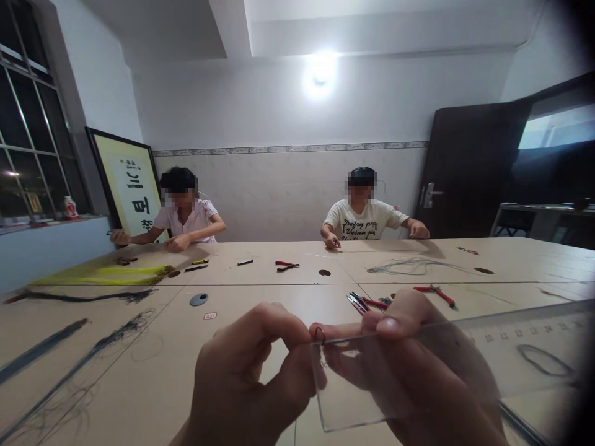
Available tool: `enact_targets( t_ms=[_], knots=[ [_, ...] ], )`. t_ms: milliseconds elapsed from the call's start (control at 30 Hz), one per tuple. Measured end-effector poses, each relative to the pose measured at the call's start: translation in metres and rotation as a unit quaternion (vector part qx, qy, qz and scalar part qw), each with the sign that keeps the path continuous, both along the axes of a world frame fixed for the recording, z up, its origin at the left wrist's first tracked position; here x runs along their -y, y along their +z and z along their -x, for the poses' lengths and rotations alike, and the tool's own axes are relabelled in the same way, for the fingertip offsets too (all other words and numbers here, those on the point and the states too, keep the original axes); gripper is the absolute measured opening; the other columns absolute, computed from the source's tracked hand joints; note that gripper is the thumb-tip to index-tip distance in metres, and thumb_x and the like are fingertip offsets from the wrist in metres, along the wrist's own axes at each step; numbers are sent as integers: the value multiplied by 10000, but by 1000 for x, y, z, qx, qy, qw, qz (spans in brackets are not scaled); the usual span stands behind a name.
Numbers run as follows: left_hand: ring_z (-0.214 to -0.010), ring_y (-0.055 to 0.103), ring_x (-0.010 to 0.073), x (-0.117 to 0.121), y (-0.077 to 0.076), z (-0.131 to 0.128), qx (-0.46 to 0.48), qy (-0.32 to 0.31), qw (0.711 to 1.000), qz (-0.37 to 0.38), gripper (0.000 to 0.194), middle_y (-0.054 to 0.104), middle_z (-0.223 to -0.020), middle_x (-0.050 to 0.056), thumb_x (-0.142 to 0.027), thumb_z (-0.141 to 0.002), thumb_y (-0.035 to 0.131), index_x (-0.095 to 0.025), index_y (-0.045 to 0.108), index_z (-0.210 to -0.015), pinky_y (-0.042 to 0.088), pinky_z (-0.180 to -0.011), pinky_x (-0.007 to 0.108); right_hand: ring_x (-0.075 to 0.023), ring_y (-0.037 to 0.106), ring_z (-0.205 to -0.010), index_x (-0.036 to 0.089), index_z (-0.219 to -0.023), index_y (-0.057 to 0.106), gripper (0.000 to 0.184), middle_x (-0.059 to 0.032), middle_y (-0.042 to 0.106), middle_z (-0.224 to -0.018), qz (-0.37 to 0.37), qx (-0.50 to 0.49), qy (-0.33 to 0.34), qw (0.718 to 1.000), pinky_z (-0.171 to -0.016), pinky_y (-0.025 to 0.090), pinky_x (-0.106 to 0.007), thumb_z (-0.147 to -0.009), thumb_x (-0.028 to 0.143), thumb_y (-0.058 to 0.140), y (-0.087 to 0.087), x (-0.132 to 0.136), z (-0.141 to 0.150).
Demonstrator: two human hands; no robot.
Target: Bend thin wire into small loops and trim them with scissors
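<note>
Dark wire loop [318, 335] is being pinched in the narrow grip of the left hand [251, 365], at the top-left corner of a clear plastic ruler [458, 365]; the right hand [409, 365] is clamping the ruler, with red-handled pliers [436, 295] lying beyond it on the desk [279, 310].

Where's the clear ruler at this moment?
In the head view, the clear ruler runs across the lower right, held in the right hand, its near end beside the dark loop pinched by the left hand.
</note>
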State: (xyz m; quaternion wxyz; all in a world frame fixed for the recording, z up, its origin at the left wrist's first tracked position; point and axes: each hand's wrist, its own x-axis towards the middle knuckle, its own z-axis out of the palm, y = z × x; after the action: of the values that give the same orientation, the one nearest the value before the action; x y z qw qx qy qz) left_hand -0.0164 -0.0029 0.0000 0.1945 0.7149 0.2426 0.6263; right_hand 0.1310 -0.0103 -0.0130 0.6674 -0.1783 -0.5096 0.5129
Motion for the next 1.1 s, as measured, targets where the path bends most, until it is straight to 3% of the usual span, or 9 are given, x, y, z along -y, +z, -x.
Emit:
enact_targets(
  t_ms=[233,367,467,667,833,967,1033,1100],
  knots=[
    [-496,611,21,0,0,0,5,-10,1000,3,228,655,-552,-119,-22,-774,601,-236,580,-698,475,-497,50,-115,560,-447,309,-749,637,105,80,471,-422,-9,-10,6,1000,-683,585,-330,-844,348,661,-4,-3,0],
    [-501,605,22,1,0,-1,4,-12,1000,4,229,655,-562,-117,-19,-769,596,-237,592,-698,483,-513,60,-101,590,-475,312,-721,641,121,56,611,-522,10,-28,18,999,-634,567,-249,-837,330,670,-1,-1,2],
    [-503,607,18,1,-1,-1,2,-1,1000,1,219,654,-551,-121,-33,-770,605,-237,601,-694,483,-519,53,-90,610,-501,327,-750,649,104,67,570,-475,-10,-16,37,999,-672,562,-216,-854,326,653,0,-2,-1],
    [-468,586,2,-3,1,1,-8,22,1000,-18,205,636,-514,-130,-62,-769,613,-226,585,-648,461,-500,28,-102,689,-740,336,-838,647,120,57,565,-496,-61,26,62,996,-719,545,-166,-918,288,572,-4,-9,-9],
    [-462,579,2,-3,-1,-5,20,10,1000,-15,223,634,-506,-128,-29,-750,592,-227,601,-648,463,-504,30,-104,629,-557,342,-861,650,113,69,524,-488,-88,19,83,992,-740,583,-293,-918,292,567,-8,-11,-6],
    [-442,557,3,-3,-3,-8,73,-11,997,-2,219,610,-478,-125,-45,-721,591,-231,612,-608,456,-480,28,-164,678,-625,351,-879,649,106,59,488,-452,-98,21,96,990,-682,592,-328,-919,319,556,-7,-10,-9],
    [-455,582,7,-5,-2,-5,58,2,998,12,233,625,-500,-132,-29,-710,586,-245,618,-628,472,-488,28,-194,698,-661,339,-859,642,148,53,484,-445,-93,31,62,993,-635,586,-322,-896,455,557,-3,-18,-17],
    [-455,600,13,-8,1,-1,54,31,998,13,245,634,-510,-141,-23,-713,588,-258,620,-651,491,-492,36,-208,704,-652,297,-796,604,366,45,497,-445,-59,80,-29,995,-590,573,-313,-862,633,474,2,-35,-29]
  ],
)
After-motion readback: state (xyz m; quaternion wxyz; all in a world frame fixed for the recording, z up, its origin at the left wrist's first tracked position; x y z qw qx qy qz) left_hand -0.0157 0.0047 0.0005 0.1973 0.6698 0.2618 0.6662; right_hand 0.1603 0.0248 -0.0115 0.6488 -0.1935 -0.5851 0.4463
